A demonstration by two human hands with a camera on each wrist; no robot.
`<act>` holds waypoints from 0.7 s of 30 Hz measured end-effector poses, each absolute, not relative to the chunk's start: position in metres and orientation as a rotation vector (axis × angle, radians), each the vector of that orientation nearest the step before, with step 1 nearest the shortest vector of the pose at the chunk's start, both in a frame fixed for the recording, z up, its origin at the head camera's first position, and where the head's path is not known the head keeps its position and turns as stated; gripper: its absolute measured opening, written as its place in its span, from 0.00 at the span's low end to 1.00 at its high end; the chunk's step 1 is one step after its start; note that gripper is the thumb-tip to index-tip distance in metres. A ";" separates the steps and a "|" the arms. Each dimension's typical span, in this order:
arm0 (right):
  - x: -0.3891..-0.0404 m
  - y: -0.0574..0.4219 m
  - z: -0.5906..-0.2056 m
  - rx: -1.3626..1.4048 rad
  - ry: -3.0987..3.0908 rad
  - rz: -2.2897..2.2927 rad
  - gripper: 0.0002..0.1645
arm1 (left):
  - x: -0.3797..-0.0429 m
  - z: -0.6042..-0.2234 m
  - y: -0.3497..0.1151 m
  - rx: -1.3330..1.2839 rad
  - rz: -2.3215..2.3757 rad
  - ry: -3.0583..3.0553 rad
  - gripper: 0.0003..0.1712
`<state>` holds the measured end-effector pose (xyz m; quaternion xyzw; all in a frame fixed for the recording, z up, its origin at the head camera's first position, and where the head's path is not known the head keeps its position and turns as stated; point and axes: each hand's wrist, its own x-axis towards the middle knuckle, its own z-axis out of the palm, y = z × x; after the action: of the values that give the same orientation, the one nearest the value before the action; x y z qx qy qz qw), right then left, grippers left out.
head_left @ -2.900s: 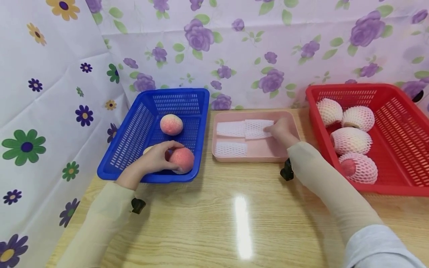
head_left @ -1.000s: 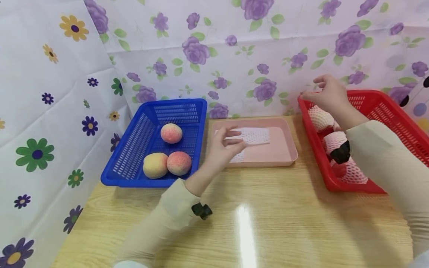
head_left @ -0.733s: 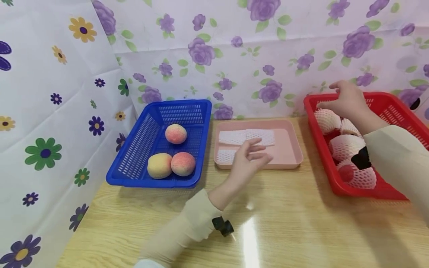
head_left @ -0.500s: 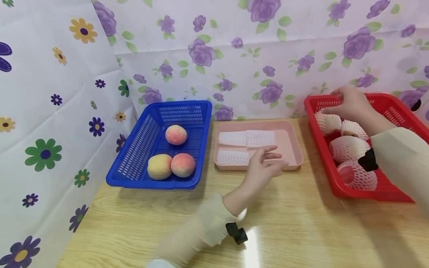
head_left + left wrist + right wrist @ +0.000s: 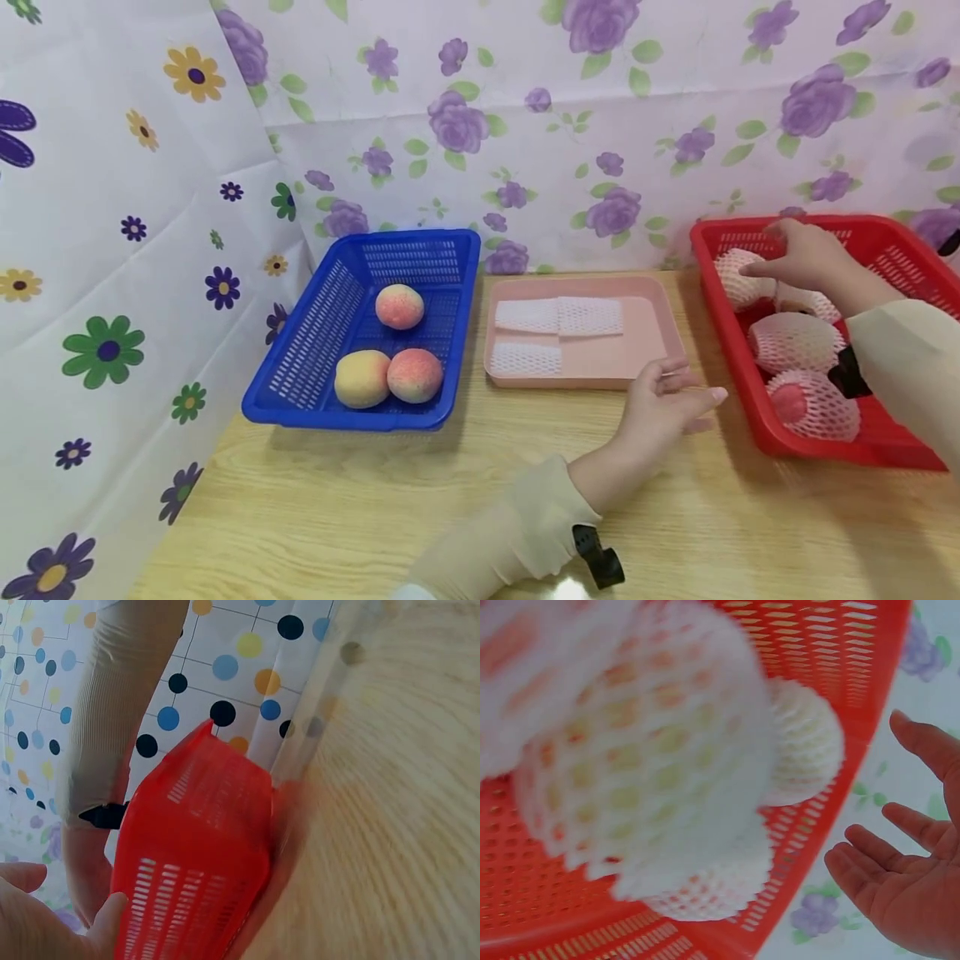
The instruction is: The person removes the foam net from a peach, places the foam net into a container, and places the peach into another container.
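My right hand (image 5: 810, 258) hangs over the back left of the red basket (image 5: 765, 417), fingers spread beside a peach in a foam net (image 5: 738, 279). In the right wrist view its fingers are apart and hold nothing. More net-wrapped peaches lie below, one (image 5: 795, 342) in the middle and one (image 5: 813, 406) at the front, its bare pink end showing. Another, at the back, is partly hidden by the right hand. My left hand (image 5: 660, 408) is over the table left of the red basket, fingers loosely extended, nothing in it.
A pink tray (image 5: 622, 358) between the baskets holds three flat white foam nets (image 5: 588, 317). At the left stands a blue basket (image 5: 292, 412) with three bare peaches (image 5: 399, 307). Flowered cloth (image 5: 525, 167) hangs behind and to the left.
The left hand has let go of a peach in the blue basket and moved right, past the tray. The right hand has left the foam nets and gone to the red basket, lowering into it.
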<state>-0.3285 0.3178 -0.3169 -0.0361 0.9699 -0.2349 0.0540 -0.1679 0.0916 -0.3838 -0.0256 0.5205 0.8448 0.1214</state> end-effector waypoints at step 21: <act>-0.347 0.335 -0.346 -0.130 2.882 -0.716 0.55 | -0.166 -0.398 0.140 -0.127 2.433 1.355 0.29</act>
<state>-0.3467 0.3353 -0.3460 -0.0434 0.9661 -0.2400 0.0846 -0.1661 0.1395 -0.3982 -0.0450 0.4785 0.8591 0.1760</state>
